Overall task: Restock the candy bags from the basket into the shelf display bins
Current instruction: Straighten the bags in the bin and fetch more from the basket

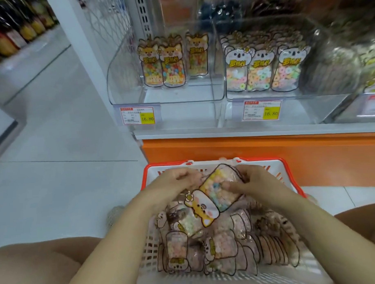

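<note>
Both hands lift one fox bag (216, 194) just over the basket (168, 163). The right hand (254, 182) curls its fingers round the far end, and the left hand (177, 180) pinches the edge, likely to square it for the matching bin (120, 80) beyond the fingers.

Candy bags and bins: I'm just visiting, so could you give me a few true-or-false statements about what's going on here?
1. The right hand holds a fox candy bag over the basket. True.
2. The left bin is packed full. False: only a short row of fox bags stands in it.
3. The koala candy bags stand in the right bin. True.
4. The basket is empty. False: many candy bags lie in it.
</note>
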